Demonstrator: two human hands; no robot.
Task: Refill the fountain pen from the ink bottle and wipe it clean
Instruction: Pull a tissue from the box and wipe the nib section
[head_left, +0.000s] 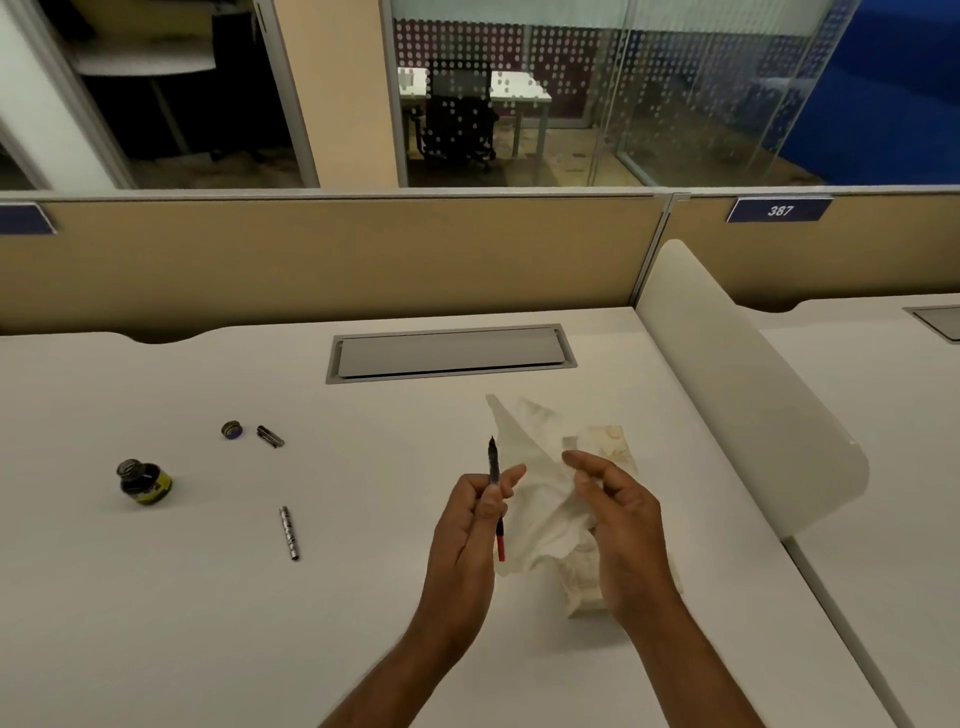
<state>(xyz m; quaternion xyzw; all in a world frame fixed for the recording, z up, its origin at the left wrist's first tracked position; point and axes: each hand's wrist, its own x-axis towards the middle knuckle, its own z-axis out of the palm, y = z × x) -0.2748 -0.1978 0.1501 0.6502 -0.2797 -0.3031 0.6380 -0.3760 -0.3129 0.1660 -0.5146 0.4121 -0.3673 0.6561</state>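
**Item: fountain pen, stripped of barrel and cap, wiping stage.**

- **Fountain pen** (494, 467): held above the desk (208, 597). The long axis runs nearly 12 to 6 o'clock in the head view, with the dark nib end at 12 and the red inner end at 6. Ink on the nib cannot be made out.
- **Left hand** (470, 525): pinched on the mid-body of the pen, with the fingers curled round it and the nib left bare above them.
- **Right hand** (618, 519): fingers curled on the tissue (540, 493), which is bunched in the palm, with a loose flap standing up toward 11 o'clock.
- **Deciding relation:** the tissue is found at 3 o'clock from the pen, just beside it, and the flap reaches up behind the nib. The right hand is the nearer to the bare nib. The coming move is judged to be a short sideways closing of tissue on nib, followed by a stroke along the pen's axis toward 12.
- **Ink bottle** (143, 482): standing open at 9 o'clock, well apart from both hands. The filling step is judged done.
- **Bottle cap** (231, 429) and **pen cap** (270, 436): laid close together at 10 o'clock, beyond the bottle.
- **Barrel** (289, 533): laid flat at 9 o'clock, between bottle and left hand, its axis near 12 to 6.
- **Remaining, as judged:** wiping, refitting of barrel and cap, closing of bottle.
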